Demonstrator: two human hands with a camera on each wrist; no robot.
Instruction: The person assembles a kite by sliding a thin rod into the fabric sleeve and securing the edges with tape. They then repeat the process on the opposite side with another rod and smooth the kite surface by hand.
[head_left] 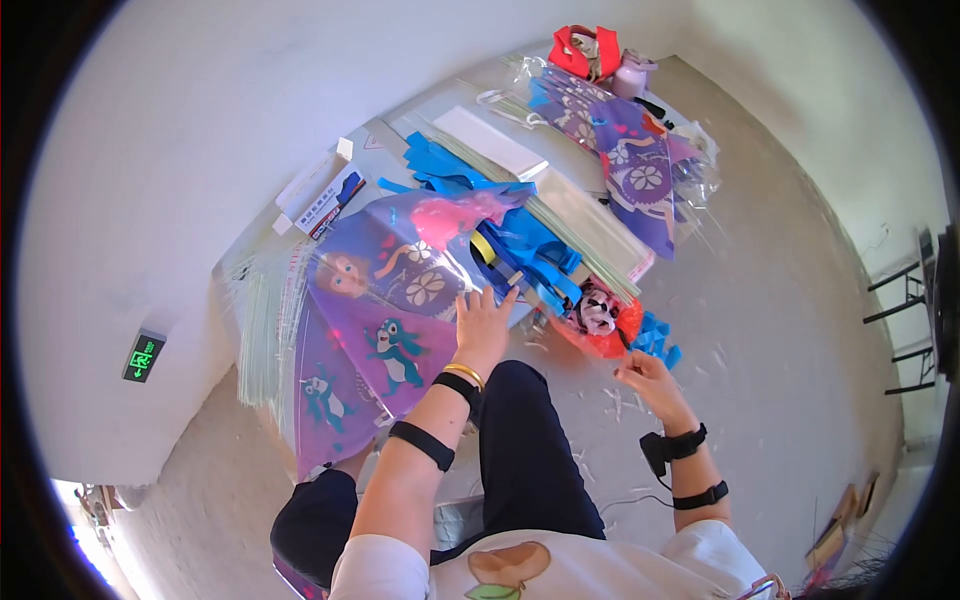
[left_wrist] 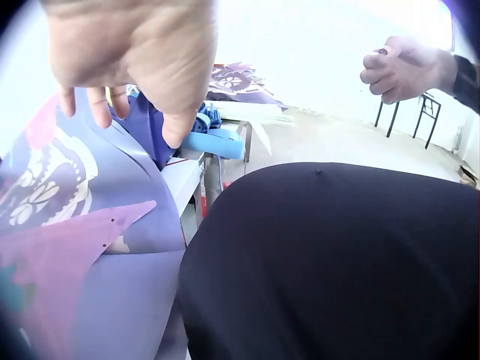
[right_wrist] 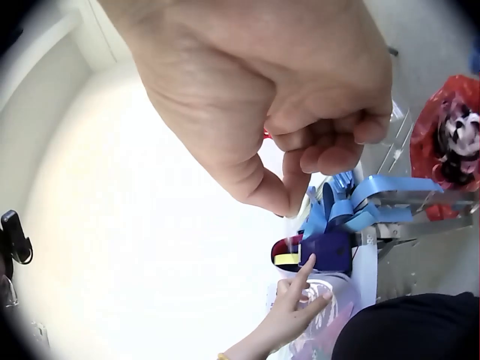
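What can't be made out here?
- Right hand: right wrist view shows its fingers curled; whether they pinch anything is hidden.
- Left hand contact with the purple kite: palm covers it.
- Printed box: lettering too small, head view.

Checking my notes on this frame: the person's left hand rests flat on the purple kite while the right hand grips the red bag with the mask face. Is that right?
Not quite. In the head view the right hand is apart from the red bag, not gripping it. The left hand does rest flat on the purple kite.

Left hand (left_wrist: 131, 56) over purple kite (left_wrist: 82, 225)
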